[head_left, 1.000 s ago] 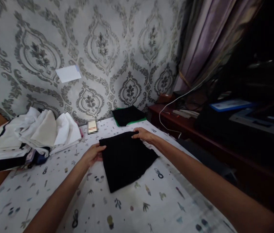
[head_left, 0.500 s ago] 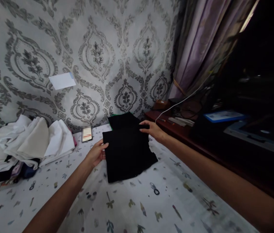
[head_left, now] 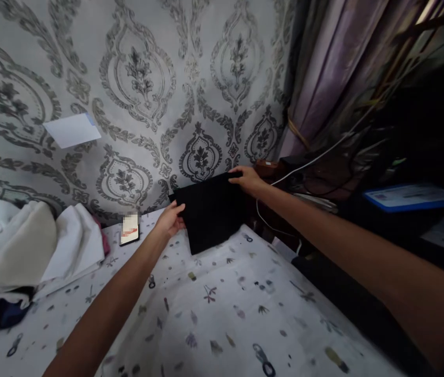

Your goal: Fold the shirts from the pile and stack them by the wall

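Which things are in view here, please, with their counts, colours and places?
Black cloth: one held, black, above the bed's far end
Patterned sheet: one, white with small prints, below
Folded clothes: several, mostly white and cream, left
Small flat object: one, cream and dark-edged, by the wall
Paper: one, white, on the wall
Wall: one, grey-patterned, behind
Curtain: one visible, purple, right
Cable: at least one, white, right
Blue-edged item: one, right
Left hand: one, cloth's left edge
Right hand: one, cloth's top right
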A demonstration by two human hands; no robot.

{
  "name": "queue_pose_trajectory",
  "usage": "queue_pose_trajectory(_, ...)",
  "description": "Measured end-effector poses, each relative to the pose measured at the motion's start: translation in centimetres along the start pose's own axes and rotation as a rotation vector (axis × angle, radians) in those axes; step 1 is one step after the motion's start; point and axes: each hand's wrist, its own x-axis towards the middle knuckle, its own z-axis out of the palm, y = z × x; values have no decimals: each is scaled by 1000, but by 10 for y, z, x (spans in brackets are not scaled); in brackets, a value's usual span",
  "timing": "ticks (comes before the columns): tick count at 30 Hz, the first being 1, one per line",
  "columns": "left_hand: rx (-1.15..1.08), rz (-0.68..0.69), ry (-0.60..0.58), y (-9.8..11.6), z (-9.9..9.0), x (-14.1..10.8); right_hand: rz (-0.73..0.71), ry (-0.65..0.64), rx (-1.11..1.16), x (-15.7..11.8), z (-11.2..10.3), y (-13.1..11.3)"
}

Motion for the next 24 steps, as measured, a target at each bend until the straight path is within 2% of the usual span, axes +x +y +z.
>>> queue_pose_trajectory(4,149,82,172,14,-8,51,-38,28,-202,51,34,-10)
queue_pose_trajectory(6,221,136,283,11,-13,65,-76,11,-301,56,59,-10)
queue_pose_trajectory(8,363,245,345,1,-14,68,-135,-50,-388,46,83,-5)
queue_pose_trajectory(10,677,449,306,-13,-11,68,-195,-149,-461,29,104,4)
queue_pose_trajectory(12,1071,599,184,-25,-7,71,-219,-262,-523,13,119,13)
queue_pose_trajectory(14,1330,527,64,-33,-4,79,-206,-363,-578,4,129,22)
queue_pose_trajectory(17,1433,315,-4,-38,-5,98,-178,-458,-642,4,135,29)
queue_pose_trajectory(20,1440,279,0,-38,-7,111,-158,-490,-687,9,137,27)
queue_pose_trajectory(24,1448,258,-8,-34,-7,112,-167,-491,-733,4,130,12)
